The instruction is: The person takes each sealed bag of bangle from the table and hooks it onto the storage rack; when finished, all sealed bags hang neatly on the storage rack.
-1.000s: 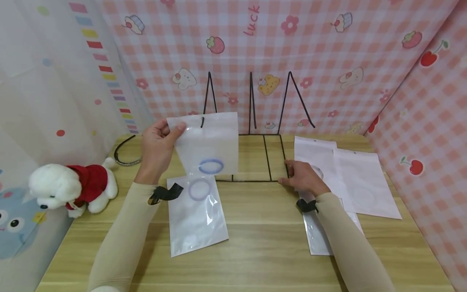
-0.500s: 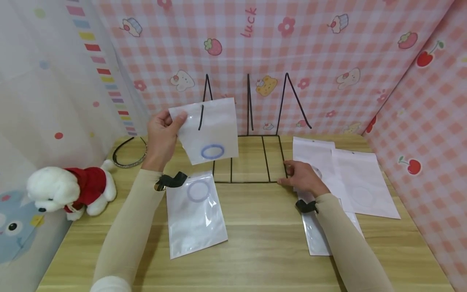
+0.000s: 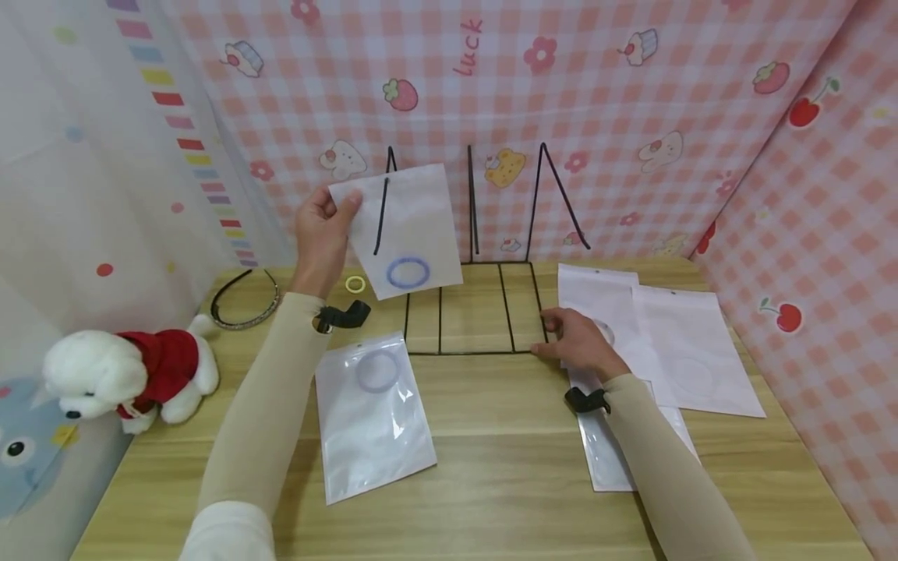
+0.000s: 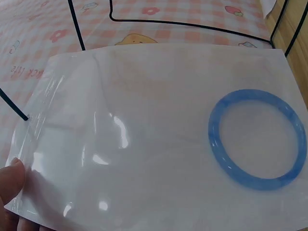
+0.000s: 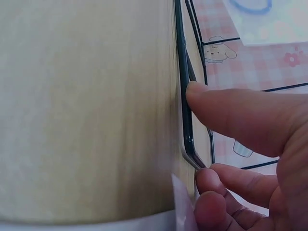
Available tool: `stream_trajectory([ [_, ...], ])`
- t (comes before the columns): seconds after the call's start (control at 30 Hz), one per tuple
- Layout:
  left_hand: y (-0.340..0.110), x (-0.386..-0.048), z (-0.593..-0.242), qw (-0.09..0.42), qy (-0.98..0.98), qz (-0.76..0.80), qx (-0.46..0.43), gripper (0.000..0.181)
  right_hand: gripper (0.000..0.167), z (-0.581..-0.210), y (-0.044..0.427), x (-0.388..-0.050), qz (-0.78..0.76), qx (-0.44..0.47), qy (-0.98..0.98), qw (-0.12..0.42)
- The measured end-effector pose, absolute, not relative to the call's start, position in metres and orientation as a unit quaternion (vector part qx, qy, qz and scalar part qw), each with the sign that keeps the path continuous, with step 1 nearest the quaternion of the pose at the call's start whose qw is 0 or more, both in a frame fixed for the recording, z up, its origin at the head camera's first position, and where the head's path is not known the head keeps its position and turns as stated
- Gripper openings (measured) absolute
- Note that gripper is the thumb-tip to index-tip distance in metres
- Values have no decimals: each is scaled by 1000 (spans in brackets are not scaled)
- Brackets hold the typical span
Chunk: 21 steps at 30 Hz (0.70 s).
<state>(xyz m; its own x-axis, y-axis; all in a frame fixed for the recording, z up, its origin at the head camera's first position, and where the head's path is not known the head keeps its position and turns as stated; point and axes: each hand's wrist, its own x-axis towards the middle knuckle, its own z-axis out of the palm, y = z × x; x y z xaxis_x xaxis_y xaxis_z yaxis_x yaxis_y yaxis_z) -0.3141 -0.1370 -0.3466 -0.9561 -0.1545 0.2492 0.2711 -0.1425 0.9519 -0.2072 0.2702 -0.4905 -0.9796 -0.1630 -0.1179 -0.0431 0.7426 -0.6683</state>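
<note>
My left hand [image 3: 321,238] pinches the upper left corner of a clear-fronted white bag [image 3: 414,222], thumb in front. A blue bangle [image 4: 216,144] shows inside the bag, near its bottom end. The left prong [image 3: 380,226] of a black wire rack [image 3: 477,353] runs through the bag's top edge, its tip in front. On the right, my right hand [image 3: 585,343] holds the rack's front corner; the right wrist view shows the thumb on the black rod [image 5: 184,110] and the fingers curled at the bend.
Another bag [image 3: 375,436] with a pale bangle lies on the table [image 3: 512,483]. Several white bags [image 3: 694,351] overlap at the right. A small yellow ring [image 3: 355,284], a black headband [image 3: 245,318] and a white plush dog [image 3: 133,374] in red are at the left.
My left hand has raised the bag and pushed it farther back along the left prong. The yellow ring has come into sight. My right hand stays on the rack corner.
</note>
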Motion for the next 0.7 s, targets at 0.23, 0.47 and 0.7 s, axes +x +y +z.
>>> stream_trajectory([
  [0.23, -133, -338, -343, 152, -635, -756, -46, 23, 75, -491, 269, -206, -356, -51, 929, 86],
  [0.47, -136, -346, -335, 130, -650, -748, -38, 32, 75, -491, 267, -207, -358, -48, 928, 90],
  [0.7, -139, -344, -332, 128, -634, -761, -37, 32, 76, -489, 269, -207, -358, -48, 928, 90],
])
